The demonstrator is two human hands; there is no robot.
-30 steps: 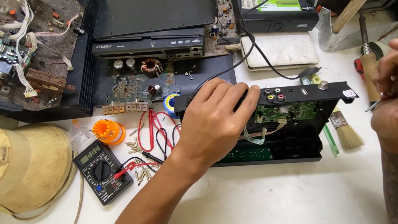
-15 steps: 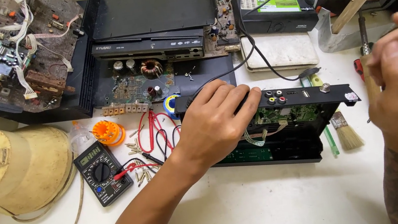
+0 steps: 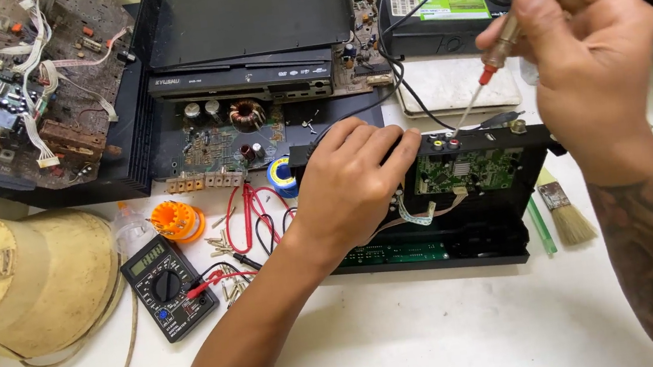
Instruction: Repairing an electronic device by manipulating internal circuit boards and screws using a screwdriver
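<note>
Evidently to steady it, the left hand presses flat on the open black player chassis at desk centre, while the right hand, at two o'clock, pinches a red-collared screwdriver angled down toward its rear jacks.

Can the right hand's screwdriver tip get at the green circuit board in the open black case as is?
Probably yes. The right hand holds the red-collared screwdriver above the lidless black case; the green circuit board lies exposed. The left hand rests further left, off it.
</note>
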